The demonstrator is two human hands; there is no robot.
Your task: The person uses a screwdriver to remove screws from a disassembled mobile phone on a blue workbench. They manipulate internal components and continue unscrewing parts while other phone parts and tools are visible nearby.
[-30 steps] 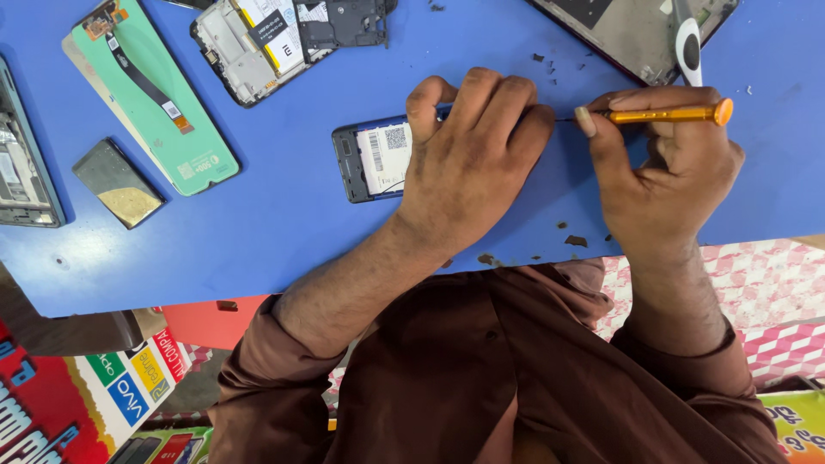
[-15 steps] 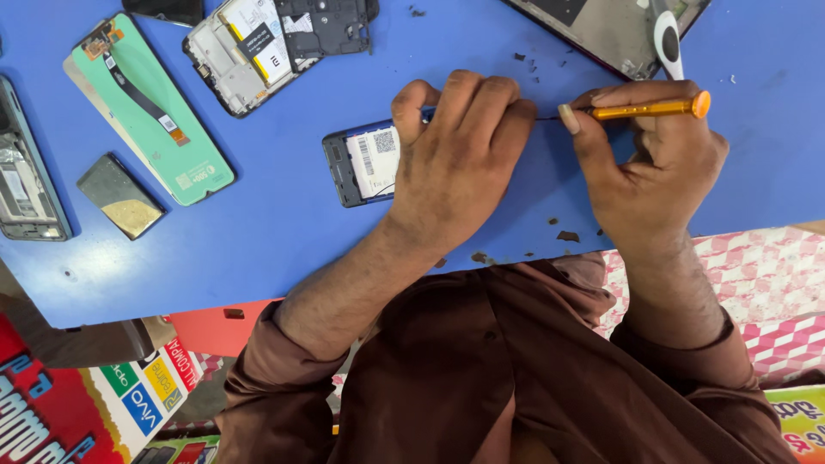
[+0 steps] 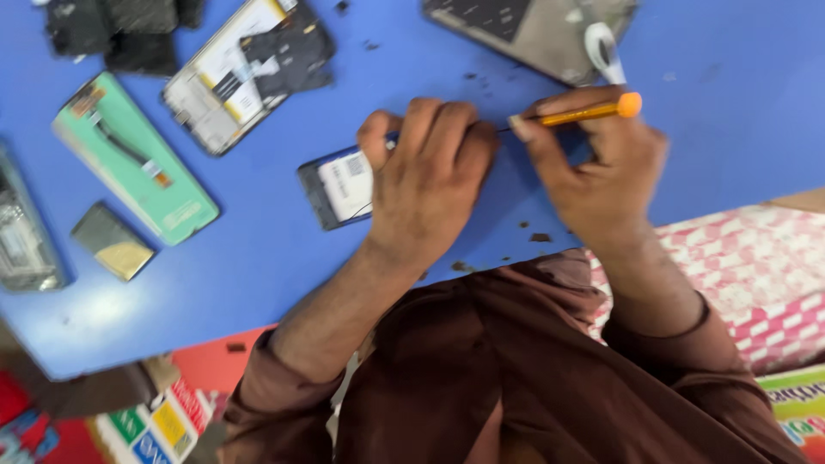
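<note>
An opened phone (image 3: 339, 185) with its back off lies on the blue table (image 3: 258, 275), a white-labelled battery showing. My left hand (image 3: 430, 176) presses down on the phone's right part and hides most of it. My right hand (image 3: 597, 172) grips a thin orange screwdriver (image 3: 589, 112) held nearly level, its tip pointing left towards my left fingers and the phone's edge. The tip itself is hidden between my hands.
Another opened phone (image 3: 245, 73), a green back cover (image 3: 133, 167), a small dark part (image 3: 112, 241), a grey phone body (image 3: 21, 245) and a grey panel with a white loop (image 3: 537, 34) lie on the table. Small dark bits are scattered nearby. Coloured boxes (image 3: 146, 425) sit below the table's edge.
Both hands stay on the phone and the screwdriver. Everything slides slightly left and down in the view, and the picture is now blurred, so the camera has moved.
</note>
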